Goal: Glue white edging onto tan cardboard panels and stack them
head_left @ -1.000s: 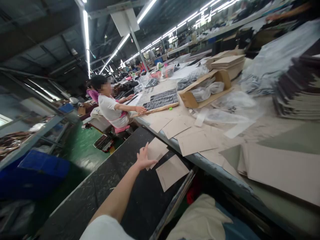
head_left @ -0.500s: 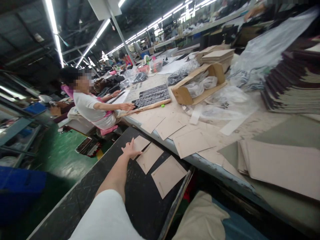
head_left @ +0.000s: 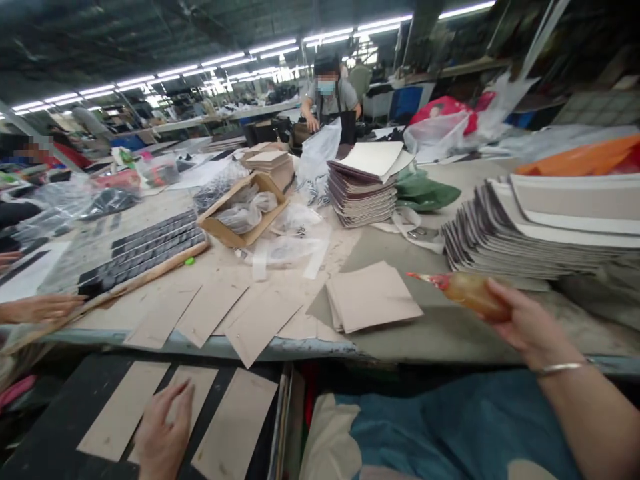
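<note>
My left hand (head_left: 167,423) hovers over or rests on the middle one of three beige rectangular pieces (head_left: 235,427) on a black board (head_left: 55,407); its fingers are apart with nothing between them. At the right, my right hand (head_left: 520,317) grips a squeeze bottle (head_left: 475,293) of amber contents, its red-stained tip pointing left. Left of that tip lies a stack of beige pieces (head_left: 373,297) on the table. More beige pieces (head_left: 263,320) overlap along the table's front edge, one jutting over it.
Behind stand an open cardboard box (head_left: 245,210) with plastic bags, a stack of dark-edged panels (head_left: 363,190) and a larger pile (head_left: 535,233) at right. A person's hand (head_left: 45,308) is at far left beside dark strips (head_left: 145,250). Another person (head_left: 330,93) stands across the table.
The view has swung right, bringing my right hand and the bottle into sight. My left hand has moved from the farthest piece on the board to the middle one.
</note>
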Available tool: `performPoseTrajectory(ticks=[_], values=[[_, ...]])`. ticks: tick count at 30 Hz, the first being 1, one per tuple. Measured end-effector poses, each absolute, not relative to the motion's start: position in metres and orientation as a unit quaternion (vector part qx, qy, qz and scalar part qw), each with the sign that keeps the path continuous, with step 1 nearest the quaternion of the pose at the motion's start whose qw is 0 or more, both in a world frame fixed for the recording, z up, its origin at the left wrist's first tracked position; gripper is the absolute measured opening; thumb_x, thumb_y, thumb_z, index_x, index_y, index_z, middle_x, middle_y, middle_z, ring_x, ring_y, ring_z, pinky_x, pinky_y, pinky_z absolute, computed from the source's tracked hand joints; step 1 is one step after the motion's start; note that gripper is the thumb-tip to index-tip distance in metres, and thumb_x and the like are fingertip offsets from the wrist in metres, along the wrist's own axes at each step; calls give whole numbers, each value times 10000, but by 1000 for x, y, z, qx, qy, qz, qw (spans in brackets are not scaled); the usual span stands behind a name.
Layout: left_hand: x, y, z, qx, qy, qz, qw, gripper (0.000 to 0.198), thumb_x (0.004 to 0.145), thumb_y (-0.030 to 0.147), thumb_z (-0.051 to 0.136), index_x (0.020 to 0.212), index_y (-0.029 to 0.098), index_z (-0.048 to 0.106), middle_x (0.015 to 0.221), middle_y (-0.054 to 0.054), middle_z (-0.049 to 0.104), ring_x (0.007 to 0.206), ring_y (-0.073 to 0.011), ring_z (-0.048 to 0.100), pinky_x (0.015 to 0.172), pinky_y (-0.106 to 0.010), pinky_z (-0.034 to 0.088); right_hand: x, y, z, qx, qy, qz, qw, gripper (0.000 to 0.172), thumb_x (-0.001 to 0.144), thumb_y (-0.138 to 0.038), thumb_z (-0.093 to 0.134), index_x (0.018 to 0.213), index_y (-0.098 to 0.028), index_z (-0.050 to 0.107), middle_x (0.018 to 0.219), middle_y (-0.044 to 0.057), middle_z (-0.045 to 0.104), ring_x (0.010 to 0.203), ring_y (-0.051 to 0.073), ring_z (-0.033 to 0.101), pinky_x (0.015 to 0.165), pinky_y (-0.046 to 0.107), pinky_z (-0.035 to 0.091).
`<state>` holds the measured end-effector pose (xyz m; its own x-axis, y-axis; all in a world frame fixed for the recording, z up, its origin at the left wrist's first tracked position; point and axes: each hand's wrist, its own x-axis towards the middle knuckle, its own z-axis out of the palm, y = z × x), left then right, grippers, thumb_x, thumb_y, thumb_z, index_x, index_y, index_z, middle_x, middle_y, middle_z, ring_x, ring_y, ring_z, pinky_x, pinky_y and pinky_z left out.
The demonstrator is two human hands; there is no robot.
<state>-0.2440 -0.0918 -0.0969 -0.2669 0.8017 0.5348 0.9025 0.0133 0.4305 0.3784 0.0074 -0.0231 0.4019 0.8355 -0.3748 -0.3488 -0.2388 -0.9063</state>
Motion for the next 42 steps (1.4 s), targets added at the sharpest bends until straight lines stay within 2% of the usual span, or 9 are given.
performPoseTrajectory(ticks=[5, 10, 14, 21, 27, 31, 35, 38, 42], values=[[-87, -64, -78, -769, -493, -403, -63, 266, 804, 204, 563, 1056, 277, 609, 1032, -58, 598, 962, -214, 586, 836, -386, 516, 351, 5, -27, -564, -243, 515, 597, 390, 636, -352, 741, 980, -200, 640, 1047, 97, 642, 896, 251, 617, 579, 271, 516], [-1, -9, -61, -837, -400, -360, -102, 321, 809, 274, 585, 1129, 238, 577, 1155, -113, 557, 1073, -236, 533, 913, -415, 476, 327, -6, -32, -556, -273, 497, 608, 445, 570, -395, 777, 938, -227, 592, 871, 21, 639, 697, 196, 607, 456, 246, 489], [21, 19, -68, -858, -361, -348, -114, 294, 805, 302, 587, 1087, 220, 602, 1117, -122, 573, 1036, -231, 541, 893, -423, 476, 316, -7, -32, -581, -314, 433, 613, 471, 574, -443, 762, 951, -230, 577, 839, 3, 610, 676, 166, 569, 448, 224, 465], [21, 26, -87, -850, -357, -367, -123, 205, 804, 296, 582, 990, 248, 653, 1043, -97, 633, 1021, -237, 558, 900, -469, 471, 296, 4, -28, -644, -430, 265, 574, 406, 639, -460, 704, 958, -230, 601, 860, -2, 617, 752, 156, 553, 684, 267, 460], [21, 25, -89, -830, -370, -396, -129, 127, 827, 270, 550, 871, 229, 661, 982, -84, 646, 1005, -223, 573, 863, -441, 499, 310, 4, -32, -537, -269, 358, 715, 391, 607, -367, 745, 926, -220, 572, 836, -21, 588, 703, 131, 550, 567, 228, 464], [22, 24, -91, -825, -364, -414, -125, 120, 785, 272, 612, 884, 210, 637, 991, -90, 621, 992, -218, 569, 876, -422, 485, 337, 2, -24, -511, -175, 372, 755, 353, 607, -338, 734, 898, -228, 568, 893, -2, 599, 717, 158, 579, 454, 217, 448], [21, 22, -82, -838, -379, -373, -125, 215, 765, 349, 631, 935, 218, 630, 1020, -100, 596, 1004, -230, 555, 877, -416, 476, 352, -1, -15, -510, -107, 375, 767, 252, 647, -342, 702, 856, -259, 588, 931, -19, 604, 744, 143, 585, 455, 206, 457], [25, 24, -63, -863, -397, -287, -123, 446, 756, 455, 621, 1133, 222, 574, 1236, -139, 504, 1165, -278, 463, 969, -461, 401, 355, -3, -11, -499, -94, 371, 777, 253, 644, -326, 710, 853, -246, 593, 908, -29, 605, 726, 130, 584, 470, 205, 460], [42, 41, -33, -885, -435, -110, -126, 1002, 625, 640, 653, 1425, 232, 209, 1499, -169, 137, 1370, -362, 117, 1077, -570, 157, 355, -3, -12, -481, -104, 373, 787, 353, 612, -328, 746, 904, -221, 580, 904, -24, 603, 725, 140, 594, 487, 217, 463]])
